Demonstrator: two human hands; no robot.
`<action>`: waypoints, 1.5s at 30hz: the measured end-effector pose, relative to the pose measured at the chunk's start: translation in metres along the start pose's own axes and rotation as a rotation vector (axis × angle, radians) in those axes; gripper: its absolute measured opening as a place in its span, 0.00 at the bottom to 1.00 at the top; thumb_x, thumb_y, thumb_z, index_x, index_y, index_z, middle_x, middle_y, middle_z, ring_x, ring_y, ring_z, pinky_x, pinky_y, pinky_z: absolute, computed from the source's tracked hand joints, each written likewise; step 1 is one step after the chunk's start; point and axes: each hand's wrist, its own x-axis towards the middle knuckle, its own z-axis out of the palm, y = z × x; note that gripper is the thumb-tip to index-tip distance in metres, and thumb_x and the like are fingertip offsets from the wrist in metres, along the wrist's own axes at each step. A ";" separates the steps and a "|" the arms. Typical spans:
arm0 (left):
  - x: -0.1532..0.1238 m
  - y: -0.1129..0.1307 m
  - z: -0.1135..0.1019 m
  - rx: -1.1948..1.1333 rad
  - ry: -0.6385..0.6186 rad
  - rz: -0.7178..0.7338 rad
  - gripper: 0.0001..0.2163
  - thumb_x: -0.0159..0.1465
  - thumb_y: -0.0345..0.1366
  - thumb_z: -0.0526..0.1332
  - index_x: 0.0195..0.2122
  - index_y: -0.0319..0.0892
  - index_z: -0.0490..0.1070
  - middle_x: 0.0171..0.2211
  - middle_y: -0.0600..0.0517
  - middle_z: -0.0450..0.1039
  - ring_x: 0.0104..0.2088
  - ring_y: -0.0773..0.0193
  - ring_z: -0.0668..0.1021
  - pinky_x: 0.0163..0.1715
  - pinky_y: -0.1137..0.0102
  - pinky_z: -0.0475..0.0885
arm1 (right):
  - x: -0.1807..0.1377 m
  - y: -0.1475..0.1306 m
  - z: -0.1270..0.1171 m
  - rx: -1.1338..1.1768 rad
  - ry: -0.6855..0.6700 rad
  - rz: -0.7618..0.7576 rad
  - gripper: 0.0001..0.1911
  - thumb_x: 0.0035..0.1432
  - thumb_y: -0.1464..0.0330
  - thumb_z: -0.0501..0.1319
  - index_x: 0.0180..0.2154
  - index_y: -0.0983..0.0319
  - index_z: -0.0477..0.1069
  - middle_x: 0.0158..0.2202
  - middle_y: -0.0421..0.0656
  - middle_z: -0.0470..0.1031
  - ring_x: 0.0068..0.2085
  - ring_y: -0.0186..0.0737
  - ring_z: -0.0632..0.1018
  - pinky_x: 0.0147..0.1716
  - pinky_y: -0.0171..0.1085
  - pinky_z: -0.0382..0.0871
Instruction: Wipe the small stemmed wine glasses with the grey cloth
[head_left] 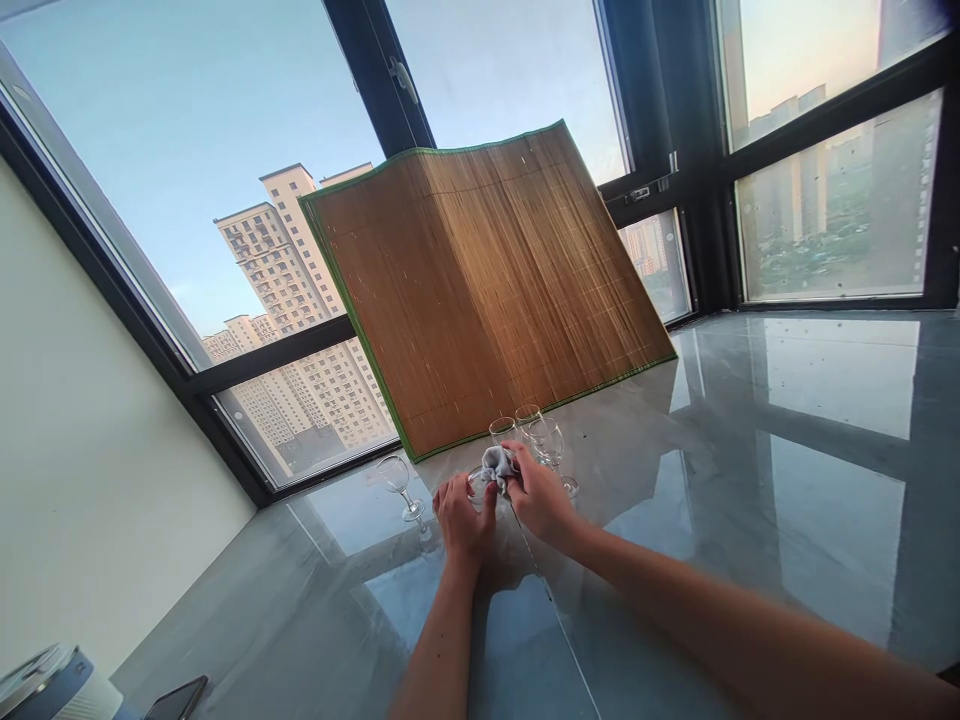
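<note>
My left hand (pixel 463 518) is closed around a clear wine glass (pixel 475 486), most of which its fingers and the cloth hide. Pinched in my right hand (pixel 543 500) is a crumpled grey-white cloth (pixel 496 464), pressed against that glass at its rim or bowl. Left of my hands, a stemmed wine glass (pixel 393 474) stands upright on the glossy grey stone surface (pixel 660 610). Just behind my right hand are several more clear glasses (pixel 549 438), partly covered by the hand.
A brown bamboo mat (pixel 480 300) with green edging leans against the dark window frame (pixel 409 75) behind the glasses. At the lower left are a phone (pixel 177 700) and a lidded blue-and-white cup (pixel 64 690). A white wall (pixel 90 380) bounds the left side.
</note>
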 end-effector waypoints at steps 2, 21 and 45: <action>-0.001 0.000 0.000 -0.001 0.013 0.025 0.15 0.66 0.52 0.54 0.34 0.45 0.65 0.31 0.50 0.70 0.36 0.54 0.72 0.41 0.62 0.62 | 0.001 -0.001 -0.001 -0.005 -0.015 0.006 0.27 0.58 0.75 0.52 0.59 0.59 0.61 0.40 0.45 0.79 0.39 0.43 0.78 0.40 0.38 0.65; 0.000 0.002 -0.003 0.048 0.084 0.166 0.16 0.67 0.51 0.53 0.40 0.42 0.66 0.35 0.48 0.70 0.39 0.53 0.72 0.43 0.61 0.63 | -0.002 -0.020 -0.019 0.037 -0.143 0.037 0.35 0.57 0.69 0.53 0.66 0.64 0.54 0.33 0.42 0.73 0.35 0.44 0.74 0.39 0.39 0.62; -0.002 0.016 -0.008 -0.033 0.075 0.150 0.14 0.67 0.50 0.51 0.38 0.44 0.65 0.34 0.48 0.71 0.38 0.54 0.71 0.42 0.60 0.63 | -0.006 -0.024 -0.021 -0.005 -0.113 0.015 0.42 0.58 0.63 0.57 0.70 0.64 0.46 0.33 0.42 0.73 0.36 0.44 0.73 0.40 0.40 0.63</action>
